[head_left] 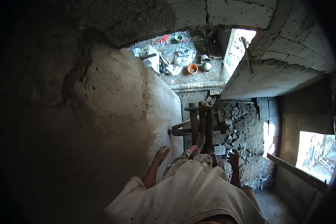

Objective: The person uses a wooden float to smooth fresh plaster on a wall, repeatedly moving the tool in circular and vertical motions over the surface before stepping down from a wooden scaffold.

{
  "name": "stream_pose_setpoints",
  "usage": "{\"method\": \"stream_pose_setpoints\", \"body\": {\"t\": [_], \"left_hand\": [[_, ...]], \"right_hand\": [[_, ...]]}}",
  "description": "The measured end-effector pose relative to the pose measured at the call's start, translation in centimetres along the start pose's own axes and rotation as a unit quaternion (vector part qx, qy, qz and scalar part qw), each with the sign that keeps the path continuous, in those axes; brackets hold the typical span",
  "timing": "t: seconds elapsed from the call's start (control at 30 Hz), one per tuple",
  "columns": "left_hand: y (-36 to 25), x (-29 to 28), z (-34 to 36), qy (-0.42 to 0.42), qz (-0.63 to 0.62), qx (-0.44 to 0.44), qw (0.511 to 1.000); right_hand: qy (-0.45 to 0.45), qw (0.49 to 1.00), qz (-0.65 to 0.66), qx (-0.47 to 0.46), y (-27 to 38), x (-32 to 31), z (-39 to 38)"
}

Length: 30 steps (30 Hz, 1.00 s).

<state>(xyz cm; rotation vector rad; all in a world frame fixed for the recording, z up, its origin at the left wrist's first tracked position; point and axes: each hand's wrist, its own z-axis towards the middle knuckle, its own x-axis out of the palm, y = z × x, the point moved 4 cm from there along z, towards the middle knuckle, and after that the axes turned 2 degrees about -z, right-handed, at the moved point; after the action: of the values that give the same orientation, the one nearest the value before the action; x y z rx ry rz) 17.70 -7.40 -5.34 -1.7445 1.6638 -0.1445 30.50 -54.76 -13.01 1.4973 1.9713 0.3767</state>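
Observation:
My left hand (161,154) hangs beside the pale plastered wall (163,108), its thumb and fingers apart and nothing in it. Whether it touches the wall I cannot tell. On the other side, my right hand (233,158) is held out over the rubble, fingers spread and slightly curled, also without anything in it. Between and beyond my hands lies a rough wooden scaffold (194,121) of dark poles and crosspieces. My feet are on or just above its poles, partly hidden by my light, stained clothing. A greyish crumpled rag or glove (208,101) lies at its far end.
Broken rubble (239,127) covers the ground well below, to the right. Past an opening stand an orange bucket (192,69), pale pots (206,66) and white sacks (184,56). A wooden beam (296,172) slants at the right near a bright window opening (313,153).

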Motion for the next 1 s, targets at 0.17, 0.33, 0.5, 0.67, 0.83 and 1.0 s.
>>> {"method": "stream_pose_setpoints", "body": {"t": [0.17, 0.33, 0.5, 0.67, 0.83, 1.0], "left_hand": [[2.0, 0.8, -0.4, -0.005, -0.022, -0.038, 0.999], [1.9, 2.8, 1.3, 0.020, 0.009, -0.012, 1.000], [-0.3, 4.5, 2.7, 0.019, 0.003, 0.034, 0.999], [-2.3, 4.2, 2.9, 0.005, 0.007, 0.077, 0.997], [-0.4, 2.7, 2.6, -0.014, 0.018, 0.039, 0.999], [3.0, 2.1, 3.4, -0.021, 0.027, 0.021, 0.999]], "right_hand": [[0.026, 0.998, 0.043, 0.027, -2.6, 0.1, 0.5], [0.050, 0.997, 0.044, 0.048, -6.4, 1.2, 0.0], [0.053, 0.996, 0.047, 0.061, -6.2, 2.0, -0.7], [0.038, 0.997, 0.056, 0.037, -4.4, 1.4, 0.5], [0.042, 0.999, 0.030, -0.004, -3.7, 0.9, 2.1], [0.037, 0.999, 0.005, 0.000, -3.7, 1.3, 2.0]]}}
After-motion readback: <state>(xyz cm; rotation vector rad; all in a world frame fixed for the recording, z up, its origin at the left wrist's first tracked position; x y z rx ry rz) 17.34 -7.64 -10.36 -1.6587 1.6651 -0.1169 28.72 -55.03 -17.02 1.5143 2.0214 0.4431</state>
